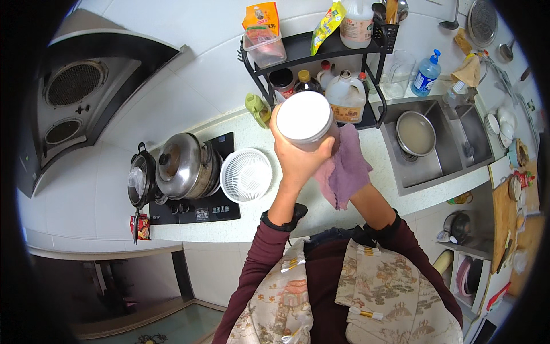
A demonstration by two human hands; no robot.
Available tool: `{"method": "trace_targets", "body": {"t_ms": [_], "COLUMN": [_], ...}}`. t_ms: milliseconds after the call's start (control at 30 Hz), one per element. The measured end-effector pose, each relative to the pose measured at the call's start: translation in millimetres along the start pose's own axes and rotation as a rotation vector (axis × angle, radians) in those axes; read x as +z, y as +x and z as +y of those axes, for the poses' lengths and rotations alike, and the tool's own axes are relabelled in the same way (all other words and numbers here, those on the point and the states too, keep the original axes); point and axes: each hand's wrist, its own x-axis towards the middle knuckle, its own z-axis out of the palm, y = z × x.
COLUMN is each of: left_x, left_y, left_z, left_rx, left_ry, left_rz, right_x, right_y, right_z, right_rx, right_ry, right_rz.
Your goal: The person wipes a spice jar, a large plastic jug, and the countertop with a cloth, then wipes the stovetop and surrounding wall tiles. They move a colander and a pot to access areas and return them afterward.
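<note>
A jar with a white lid (305,116) is held up over the counter, its lid facing me. My left hand (294,157) wraps around its side, thumb across the front. A purple and pink cloth (350,165) drapes over my right hand (360,192) and presses against the jar's right side. The cloth hides my right fingers; only the wrist end shows below it. Most of the jar's body is hidden by the lid, my left hand and the cloth.
Behind the jar stands a black two-tier rack (300,51) with bottles and bags. A white plastic basket (246,175) and a lidded steel pot (180,165) are at left by the black cooktop (202,210). At right, the steel sink (412,172) holds a bowl of cloudy liquid (415,133).
</note>
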Motion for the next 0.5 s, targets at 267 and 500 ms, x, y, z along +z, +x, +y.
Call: {"method": "trace_targets", "body": {"t_ms": [267,500], "left_x": [27,56], "left_y": [64,145], "left_z": [0,-7], "left_rx": [0.014,0.052], "left_ry": [-0.057,0.253], "left_rz": [0.017,0.208], "right_x": [-33,-72], "right_y": [-13,-26], "right_z": [-32,-46], "right_rx": [-0.087,0.012], "right_ry": [-0.299,0.005], "right_rz": [-0.095,0.105]}}
